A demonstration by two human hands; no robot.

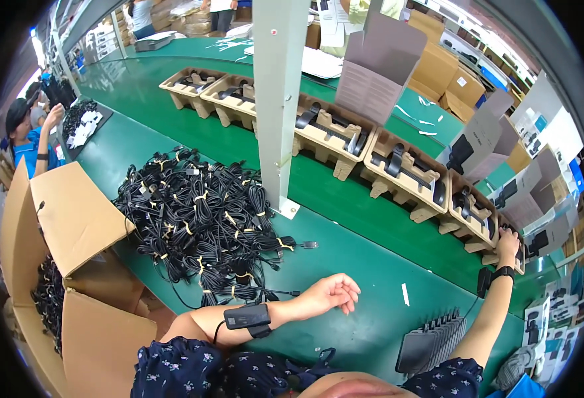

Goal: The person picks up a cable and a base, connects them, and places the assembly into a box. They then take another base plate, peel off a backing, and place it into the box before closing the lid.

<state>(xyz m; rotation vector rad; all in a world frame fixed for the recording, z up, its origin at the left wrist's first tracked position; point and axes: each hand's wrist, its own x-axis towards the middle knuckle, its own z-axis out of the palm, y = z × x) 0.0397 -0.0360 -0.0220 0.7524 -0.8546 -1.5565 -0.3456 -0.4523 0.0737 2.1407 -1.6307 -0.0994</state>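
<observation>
My left hand (335,295) hovers over the green table, palm partly up, fingers loosely curled and nothing seen in them. Just left of it lies a big heap of black cables (195,222), coiled and tied with pale bands. On the far right my right hand (508,245) reaches into the nearest brown pulp tray (520,264); its fingers close on something dark there that I cannot make out. More pulp trays, such as this one (408,176) holding black devices, stand in a row on the green belt (345,199). Both wrists wear black straps with small boxes.
A grey post (278,106) rises between table and belt. An open carton (73,212) with black cables stands at left. Thin black plates (431,341) lean together near my right forearm. Open printed boxes (378,66) stand along the belt. Another person (30,132) works at far left.
</observation>
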